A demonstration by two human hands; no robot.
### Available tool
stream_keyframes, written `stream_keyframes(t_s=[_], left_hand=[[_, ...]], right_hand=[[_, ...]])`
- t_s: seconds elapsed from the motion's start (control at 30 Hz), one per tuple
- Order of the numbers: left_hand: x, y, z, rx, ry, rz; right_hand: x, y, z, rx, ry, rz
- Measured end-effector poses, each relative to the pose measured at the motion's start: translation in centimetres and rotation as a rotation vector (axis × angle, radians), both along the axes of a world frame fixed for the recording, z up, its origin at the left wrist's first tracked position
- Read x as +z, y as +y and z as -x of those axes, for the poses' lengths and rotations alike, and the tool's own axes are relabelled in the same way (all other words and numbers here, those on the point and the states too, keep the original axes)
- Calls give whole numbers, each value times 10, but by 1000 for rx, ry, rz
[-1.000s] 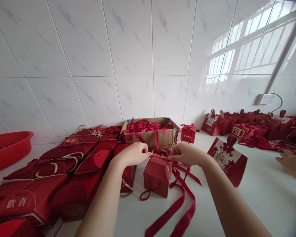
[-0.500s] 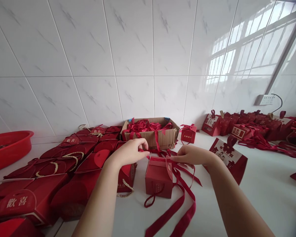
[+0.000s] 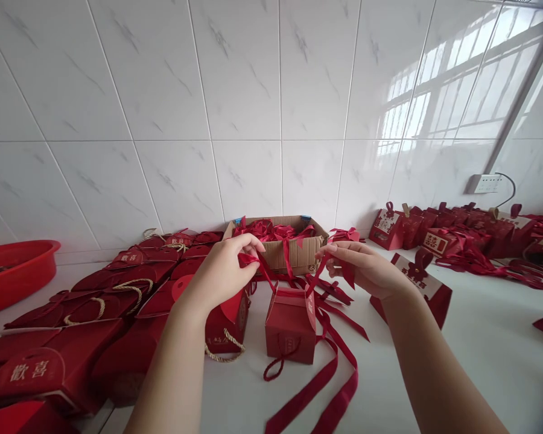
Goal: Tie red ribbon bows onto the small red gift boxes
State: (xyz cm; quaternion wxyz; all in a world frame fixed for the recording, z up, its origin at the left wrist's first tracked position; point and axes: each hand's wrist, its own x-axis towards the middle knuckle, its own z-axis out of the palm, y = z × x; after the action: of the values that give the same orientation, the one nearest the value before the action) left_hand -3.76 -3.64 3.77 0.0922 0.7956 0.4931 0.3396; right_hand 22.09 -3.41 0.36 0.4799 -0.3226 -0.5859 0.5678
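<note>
A small red gift box [image 3: 290,328] stands upright on the white counter between my arms, a dark red cord loop hanging at its front. A red ribbon [image 3: 266,270] runs up from both sides of the box top to my hands. My left hand [image 3: 235,265] pinches one end, above and left of the box. Up and to the right, my right hand [image 3: 359,264] is closed on the other end, with a tail hanging below its fingers. More loose red ribbons [image 3: 344,367] lie on the counter right of the box.
Behind stands a cardboard box [image 3: 271,256] filled with red ribbon bows. Rows of red boxes with gold cords [image 3: 63,361] occupy the left, beside a red basin [image 3: 18,271]. Right are a triangular red box [image 3: 428,295] and several more boxes [image 3: 457,226]. A tiled wall [image 3: 253,120] rises behind.
Both hands have risen from the box top and moved slightly outward, drawing the ribbon ends up and apart. The small gift box has stayed in place.
</note>
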Motion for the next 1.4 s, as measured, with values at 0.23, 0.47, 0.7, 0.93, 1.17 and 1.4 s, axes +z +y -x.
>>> stream_keyframes(t_s=[0.23, 0.47, 0.7, 0.93, 1.17, 1.4], left_hand=[[3, -4, 1, 93, -109, -213], [7, -12, -3, 57, -274, -315], [8, -9, -6, -34, -582, -291], [5, -10, -12, 42, -681, -323], [6, -10, -13, 55, -595, -293], [5, -10, -14, 62, -593, -339]], right_hand=[[-1, 4, -1, 13, 122, -14], [-2, 4, 0, -13, 121, -133], [2, -9, 3, 6, -112, -367], [9, -19, 19, -182, -150, -400], [8, -19, 21, -242, -162, -432], [7, -18, 24, -318, -77, -429]])
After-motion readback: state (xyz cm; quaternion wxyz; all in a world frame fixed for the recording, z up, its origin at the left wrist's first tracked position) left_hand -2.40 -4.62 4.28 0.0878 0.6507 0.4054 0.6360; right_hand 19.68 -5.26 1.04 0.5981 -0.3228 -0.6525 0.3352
